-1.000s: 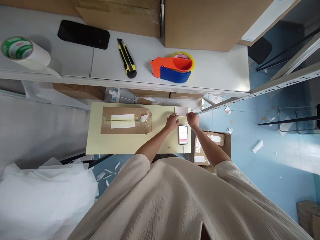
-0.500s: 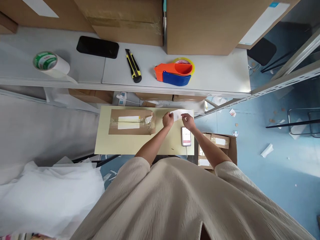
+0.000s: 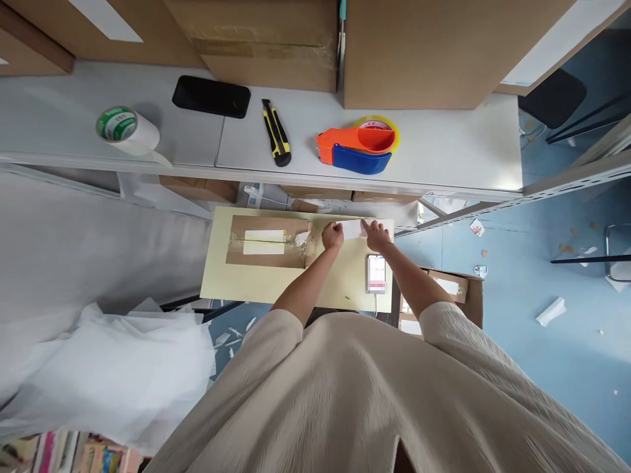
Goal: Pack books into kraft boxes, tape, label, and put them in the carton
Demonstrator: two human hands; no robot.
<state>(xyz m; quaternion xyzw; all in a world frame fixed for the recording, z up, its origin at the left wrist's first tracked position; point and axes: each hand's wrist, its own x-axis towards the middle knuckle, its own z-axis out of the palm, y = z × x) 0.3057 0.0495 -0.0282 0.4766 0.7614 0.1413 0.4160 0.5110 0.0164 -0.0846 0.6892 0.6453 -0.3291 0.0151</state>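
Note:
A white strip of paper [image 3: 351, 229] stretches between my hands at the far right of the pale yellow tabletop [image 3: 340, 282]. My left hand [image 3: 332, 236] is closed, gripping the strip's left end. On its right part rests my right hand [image 3: 377, 237], fingers apart and the index finger stretched out onto the paper. To the left lies a taped cardboard box [image 3: 270, 259] with a white label [image 3: 265, 242] on top. A phone [image 3: 376, 274] with a lit screen and a cable lies just below my right hand.
The grey shelf [image 3: 296, 148] ahead carries a tape roll [image 3: 127, 130], a dark phone [image 3: 211, 96], a box cutter [image 3: 277, 133], an orange-blue tape dispenser [image 3: 357, 148] and large cartons [image 3: 419, 52]. An open carton [image 3: 474, 299] with boxes stands at right; white sheets [image 3: 123, 374] lie at left.
My right hand has gone from pinching the paper to lying on it with the index finger extended. The left hand keeps its grip. The whole view has shifted slightly.

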